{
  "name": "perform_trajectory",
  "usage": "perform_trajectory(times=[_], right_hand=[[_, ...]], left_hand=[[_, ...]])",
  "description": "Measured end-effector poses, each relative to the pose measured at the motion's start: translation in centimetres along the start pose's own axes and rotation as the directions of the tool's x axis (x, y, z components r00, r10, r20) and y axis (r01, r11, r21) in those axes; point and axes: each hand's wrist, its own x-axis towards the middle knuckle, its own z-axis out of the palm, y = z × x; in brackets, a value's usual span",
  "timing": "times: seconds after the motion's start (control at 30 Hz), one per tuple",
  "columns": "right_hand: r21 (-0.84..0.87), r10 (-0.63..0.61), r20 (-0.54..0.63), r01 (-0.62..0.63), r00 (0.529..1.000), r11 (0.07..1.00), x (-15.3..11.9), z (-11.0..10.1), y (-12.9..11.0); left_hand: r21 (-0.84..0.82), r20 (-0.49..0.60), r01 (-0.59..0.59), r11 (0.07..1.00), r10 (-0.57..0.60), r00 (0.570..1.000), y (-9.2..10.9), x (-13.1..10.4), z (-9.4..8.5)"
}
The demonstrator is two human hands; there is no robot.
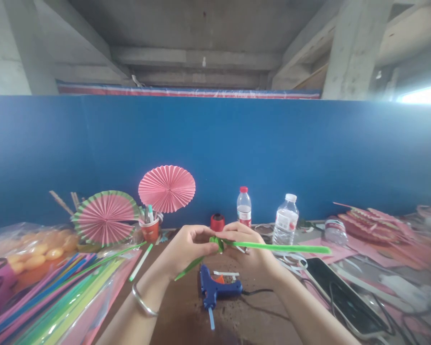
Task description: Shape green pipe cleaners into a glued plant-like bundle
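Note:
Both hands meet above the table, pinching a bright green pipe cleaner (287, 247). My left hand (192, 244) closes its thumb and fingers on a small green bunch (218, 243) where the strip is bent or wound. My right hand (244, 242) grips the same piece from the other side, and a long straight end sticks out to the right past its wrist. Under my left hand a green leaf-shaped end (189, 268) hangs down to the left. The exact form of the bunch is partly hidden by fingers. Below lies a blue hot glue gun (217, 287) with a glue stick in its back.
Bundled coloured pipe cleaners (57, 297) lie at left, near a bag of orange balls (39, 249). Pink paper fans (167, 188) and a pen cup (150, 229) stand behind. Two water bottles (286, 220), a phone (345, 292), cables and pink paper (366, 251) occupy the right.

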Motion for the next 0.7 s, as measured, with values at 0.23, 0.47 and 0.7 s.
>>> perform_trajectory(times=[0.23, 0.47, 0.7], right_hand=[[-0.152, -0.14, 0.0, 0.139, 0.99, 0.979, 0.1, -0.7, 0.1], [-0.253, -0.198, 0.074, 0.211, 0.977, 0.944, -0.3, -1.0, -0.2], [-0.393, -0.276, 0.197, 0.334, 0.941, 0.857, -0.7, -1.4, 0.3]], left_hand=[[0.064, 0.019, 0.002, 0.998, -0.003, 1.0, -0.2, 0.2, 0.2], [-0.039, 0.063, 0.044, 0.998, -0.041, 0.997, -0.2, 0.0, 0.3], [-0.15, 0.108, 0.082, 0.985, -0.066, 0.992, -0.3, 0.0, 0.4]])
